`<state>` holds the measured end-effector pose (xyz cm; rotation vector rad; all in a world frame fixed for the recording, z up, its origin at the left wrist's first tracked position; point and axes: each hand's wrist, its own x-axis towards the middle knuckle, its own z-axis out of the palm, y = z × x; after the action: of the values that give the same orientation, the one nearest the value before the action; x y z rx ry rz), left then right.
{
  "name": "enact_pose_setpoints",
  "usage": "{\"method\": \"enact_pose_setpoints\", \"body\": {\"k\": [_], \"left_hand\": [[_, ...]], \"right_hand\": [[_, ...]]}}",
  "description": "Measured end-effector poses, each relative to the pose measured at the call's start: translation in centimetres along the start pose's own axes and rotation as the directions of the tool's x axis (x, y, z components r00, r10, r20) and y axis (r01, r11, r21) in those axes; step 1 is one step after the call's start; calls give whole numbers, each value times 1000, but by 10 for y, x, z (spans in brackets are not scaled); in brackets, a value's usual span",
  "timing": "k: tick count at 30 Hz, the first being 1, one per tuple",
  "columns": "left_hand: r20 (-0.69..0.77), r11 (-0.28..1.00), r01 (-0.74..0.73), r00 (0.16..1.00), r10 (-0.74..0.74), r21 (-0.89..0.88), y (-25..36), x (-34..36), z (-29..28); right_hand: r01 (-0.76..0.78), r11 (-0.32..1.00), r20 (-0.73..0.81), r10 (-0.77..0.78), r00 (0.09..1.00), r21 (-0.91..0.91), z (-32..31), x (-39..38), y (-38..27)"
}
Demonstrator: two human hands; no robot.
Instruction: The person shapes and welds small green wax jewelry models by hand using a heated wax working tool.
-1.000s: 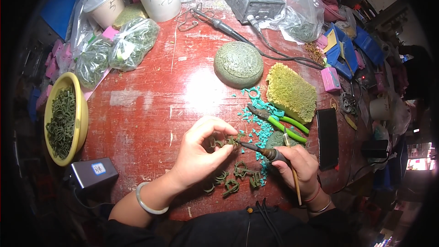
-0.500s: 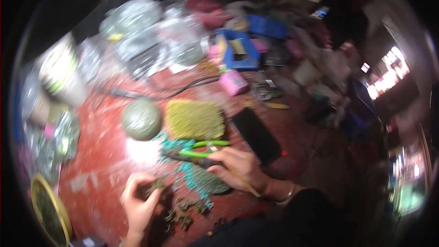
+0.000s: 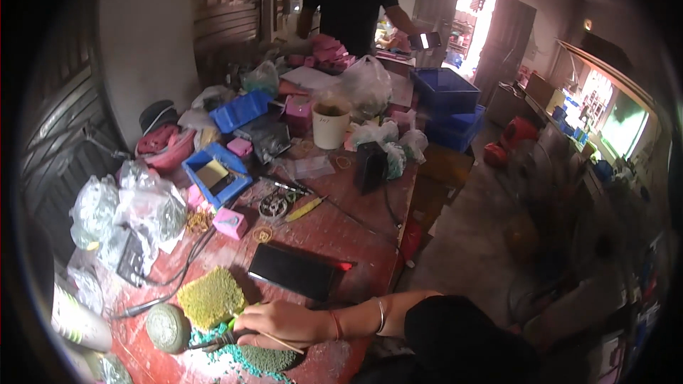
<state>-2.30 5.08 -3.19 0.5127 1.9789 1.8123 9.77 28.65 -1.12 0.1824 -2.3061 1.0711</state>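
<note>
My right hand [image 3: 281, 321] is closed around a dark slim tool [image 3: 213, 343], its tip pointing left over turquoise crumbs [image 3: 231, 358]. A thin wooden stick [image 3: 283, 343] sticks out below the same hand; whether it is gripped too, I cannot tell. A bit of a bright green handle [image 3: 236, 318] shows beside the fingers. Left of the hand sit a rough yellow-green block [image 3: 211, 297] and a round grey-green ball [image 3: 168, 328]. Under the hand lies a dark green textured lump [image 3: 270, 360], partly hidden. My left hand is out of the picture.
A black phone-like slab [image 3: 293, 270] lies beyond my hand on the red table [image 3: 370, 270]. Farther off are a pink block [image 3: 230, 223], blue trays [image 3: 217, 176], a white bucket [image 3: 331, 125] and plastic bags [image 3: 124, 203]. Another person [image 3: 348, 11] stands across the table, holding a phone.
The view has swung up and to the right, so the table's contents appear lower and farther left. My left hand has left the picture. The right hand still grips the tool.
</note>
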Motion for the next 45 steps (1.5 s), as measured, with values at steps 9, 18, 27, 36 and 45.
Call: {"method": "enact_pose_setpoints", "body": {"k": [9, 18, 27, 36, 45], "left_hand": [[27, 999, 38, 999, -38, 14, 13, 26, 24], [-17, 997, 49, 999, -48, 61, 32, 33, 39], [-41, 997, 47, 998, -44, 63, 31, 29, 32], [-35, 999, 39, 999, -39, 5, 23, 18, 12], [-29, 999, 50, 998, -50, -12, 19, 16, 1]], "right_hand": [[1, 996, -5, -1, 1000, 89, 9, -9, 0], [278, 910, 497, -95, 863, -308, 75, -40, 64], [-70, 986, 69, 61, 996, 150, -1, -6, -15], [49, 971, -68, -33, 997, 235, 22, -6, -1], [19, 968, -53, -6, 999, 249, 22, -6, 9]]}}
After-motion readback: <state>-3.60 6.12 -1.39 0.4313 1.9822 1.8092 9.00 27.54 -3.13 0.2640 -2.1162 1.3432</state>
